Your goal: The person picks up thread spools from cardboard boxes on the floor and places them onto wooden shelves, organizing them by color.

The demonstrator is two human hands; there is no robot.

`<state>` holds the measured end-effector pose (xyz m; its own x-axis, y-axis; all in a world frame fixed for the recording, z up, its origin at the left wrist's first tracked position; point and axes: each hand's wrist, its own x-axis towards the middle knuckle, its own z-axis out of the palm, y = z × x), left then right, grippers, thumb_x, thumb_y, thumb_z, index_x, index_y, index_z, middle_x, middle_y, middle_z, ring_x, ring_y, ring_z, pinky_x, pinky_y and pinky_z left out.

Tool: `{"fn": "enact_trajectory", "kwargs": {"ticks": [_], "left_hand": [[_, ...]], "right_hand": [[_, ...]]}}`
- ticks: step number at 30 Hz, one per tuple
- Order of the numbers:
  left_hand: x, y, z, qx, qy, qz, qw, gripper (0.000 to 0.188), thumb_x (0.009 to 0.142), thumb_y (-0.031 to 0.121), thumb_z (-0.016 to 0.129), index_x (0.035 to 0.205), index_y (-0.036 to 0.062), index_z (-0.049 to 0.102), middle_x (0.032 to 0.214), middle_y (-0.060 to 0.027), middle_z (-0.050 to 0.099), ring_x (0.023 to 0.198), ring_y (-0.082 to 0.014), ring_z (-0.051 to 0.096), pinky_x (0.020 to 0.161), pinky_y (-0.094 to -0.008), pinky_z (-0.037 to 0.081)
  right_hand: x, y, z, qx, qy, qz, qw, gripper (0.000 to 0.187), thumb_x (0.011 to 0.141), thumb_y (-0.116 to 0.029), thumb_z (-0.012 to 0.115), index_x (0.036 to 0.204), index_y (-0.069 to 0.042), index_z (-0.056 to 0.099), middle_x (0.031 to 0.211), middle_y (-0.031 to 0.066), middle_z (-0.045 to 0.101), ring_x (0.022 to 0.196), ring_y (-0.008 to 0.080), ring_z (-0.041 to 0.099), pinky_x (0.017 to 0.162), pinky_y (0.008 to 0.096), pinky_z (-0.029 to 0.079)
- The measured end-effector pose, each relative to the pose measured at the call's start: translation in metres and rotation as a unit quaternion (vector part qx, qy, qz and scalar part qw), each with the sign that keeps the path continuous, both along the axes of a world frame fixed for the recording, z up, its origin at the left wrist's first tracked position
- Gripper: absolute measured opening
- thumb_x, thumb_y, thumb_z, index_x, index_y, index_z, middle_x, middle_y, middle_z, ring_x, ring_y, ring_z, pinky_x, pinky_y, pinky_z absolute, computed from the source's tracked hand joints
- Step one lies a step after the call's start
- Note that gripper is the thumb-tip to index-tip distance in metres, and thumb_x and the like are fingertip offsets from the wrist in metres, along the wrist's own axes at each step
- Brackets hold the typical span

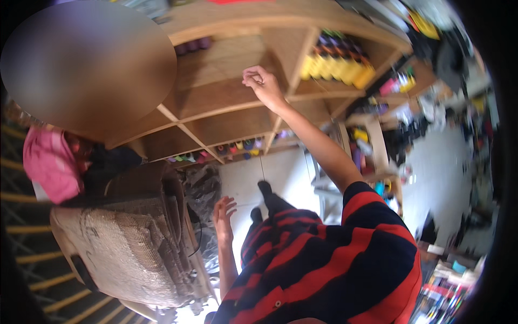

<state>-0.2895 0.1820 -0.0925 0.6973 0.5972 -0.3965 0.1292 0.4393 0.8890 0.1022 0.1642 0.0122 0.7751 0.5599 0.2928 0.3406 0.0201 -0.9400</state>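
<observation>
My right hand (260, 83) reaches out in front of a wooden shelf unit (221, 110), at one of its upper compartments. Its fingers are curled in, and whatever they may hold is hidden. Just right of it, the neighbouring compartment has several yellow thread cones (334, 70) with darker cones behind them. Purple thread cones (194, 46) sit at the back, up and to the left of the hand. My left hand (223, 216) hangs low at my left side, fingers loosely apart with nothing in them, near a crumpled dark plastic bag (202, 189).
A worn cardboard-like bundle (124, 254) stands at the lower left, with pink cloth (51, 162) beyond it. Small coloured thread spools (237, 147) line the bottom shelf. Shelving with more goods (367, 143) stands at the right. A blurred oval covers the upper left.
</observation>
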Motion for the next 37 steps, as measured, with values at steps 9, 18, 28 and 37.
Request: {"fn": "enact_trajectory", "kwargs": {"ticks": [9,18,28,37], "left_hand": [[0.022,-0.009,0.007,0.027,-0.017,-0.192,0.981,0.028,0.097,0.021,0.053,0.119,0.0035,0.054,0.112,-0.0108,0.061,0.099,-0.0209,0.06,0.084,-0.0327,0.047],[0.049,-0.116,-0.014,-0.037,0.007,-0.405,0.914,0.015,0.097,0.018,0.053,0.105,0.0056,0.052,0.106,-0.0112,0.062,0.098,-0.023,0.061,0.083,-0.0348,0.049],[0.04,-0.28,0.004,-0.057,-0.021,-0.655,0.754,0.016,0.1,0.024,0.046,0.097,0.0088,0.05,0.096,-0.009,0.062,0.097,-0.0228,0.061,0.083,-0.0365,0.048],[-0.077,-0.441,-0.022,-0.05,0.035,-0.767,0.639,0.021,0.099,0.028,0.046,0.087,0.0112,0.05,0.093,-0.0071,0.062,0.097,-0.0237,0.061,0.088,-0.0388,0.045]], "right_hand": [[-0.182,-0.27,-0.089,-0.066,0.219,-0.179,0.957,0.025,0.094,-0.017,0.054,0.112,0.001,0.057,0.101,0.0106,0.064,0.088,0.0182,0.065,0.077,0.0301,0.051],[-0.401,-0.42,-0.145,-0.008,0.382,-0.456,0.804,0.025,0.09,-0.02,0.057,0.107,-0.003,0.06,0.094,0.0065,0.064,0.08,0.0154,0.065,0.067,0.0285,0.052],[-0.562,-0.501,-0.14,0.024,0.386,-0.577,0.719,0.029,0.091,-0.022,0.056,0.11,0.0,0.058,0.099,0.0096,0.065,0.082,0.0163,0.066,0.069,0.0286,0.052],[-0.725,-0.582,-0.152,0.016,0.373,-0.687,0.623,0.025,0.09,-0.021,0.056,0.1,0.001,0.062,0.09,0.0113,0.066,0.078,0.0204,0.067,0.072,0.0323,0.053]]}}
